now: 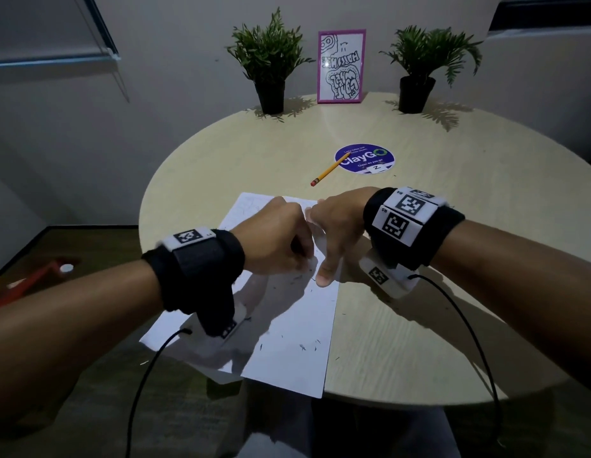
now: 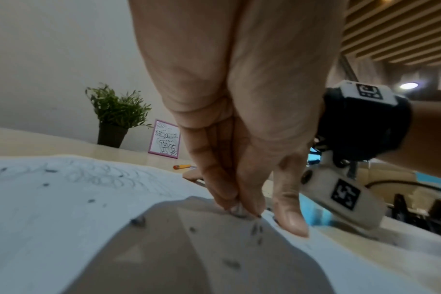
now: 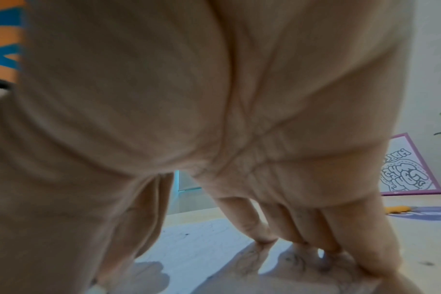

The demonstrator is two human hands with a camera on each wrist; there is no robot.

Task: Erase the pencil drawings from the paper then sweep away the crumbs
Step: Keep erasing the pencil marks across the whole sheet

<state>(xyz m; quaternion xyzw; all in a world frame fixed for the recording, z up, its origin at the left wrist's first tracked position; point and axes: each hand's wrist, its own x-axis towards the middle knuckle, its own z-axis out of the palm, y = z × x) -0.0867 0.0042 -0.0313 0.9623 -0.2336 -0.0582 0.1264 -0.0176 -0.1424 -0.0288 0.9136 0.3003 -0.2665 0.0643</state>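
A white paper point(image 1: 287, 325) lies on the round table, its near edge hanging over the rim. Faint pencil drawings point(image 2: 96, 175) remain on its far part. Dark eraser crumbs point(image 1: 302, 347) are scattered over the sheet, also close up point(image 2: 139, 221). My left hand point(image 1: 280, 239) pinches a small white eraser point(image 2: 237, 209) between thumb and fingers, its tip pressed on the paper. Right beside it, my right hand point(image 1: 330, 236) holds the sheet down with spread fingertips point(image 3: 264, 234) and its thumb point(image 2: 290, 214).
A yellow pencil point(image 1: 330, 168) lies beyond the paper, its tip on a round purple sticker point(image 1: 365, 158). Two potted plants point(image 1: 271, 61) point(image 1: 419, 67) and a pink-framed picture point(image 1: 341, 66) stand at the table's far edge. Cables trail from both wrists.
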